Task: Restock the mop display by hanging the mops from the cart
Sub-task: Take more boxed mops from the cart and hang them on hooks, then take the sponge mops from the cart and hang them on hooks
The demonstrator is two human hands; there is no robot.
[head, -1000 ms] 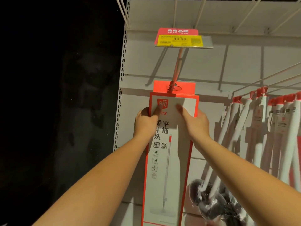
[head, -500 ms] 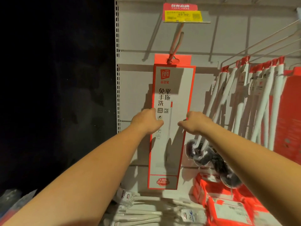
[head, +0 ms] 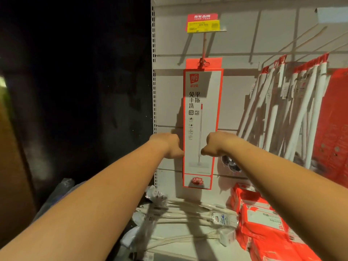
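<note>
White slotted metal shelf back panel (head: 235, 40) fills the upper right; left of it is dark. Bundle of hanging white-poled mops with red caps (head: 271, 117) is to the right, with red-and-white wrapped packs (head: 263, 219) stacked on the shelf below. The tall narrow white cardboard mop box with red-orange border (head: 202, 87) hangs upright at the panel's left side, its red top tab on a thin peg hook (head: 204, 46). The front shows a red logo, black Chinese characters and a mop picture. Left hand (head: 167, 146) touches the box's left edge low down, and right hand (head: 216, 144) overlaps its right edge. Fingers of both curl under, hidden — cannot tell if they pinch the box. A red-and-yellow price tag (head: 204, 23) sits at the hook's end.
</note>
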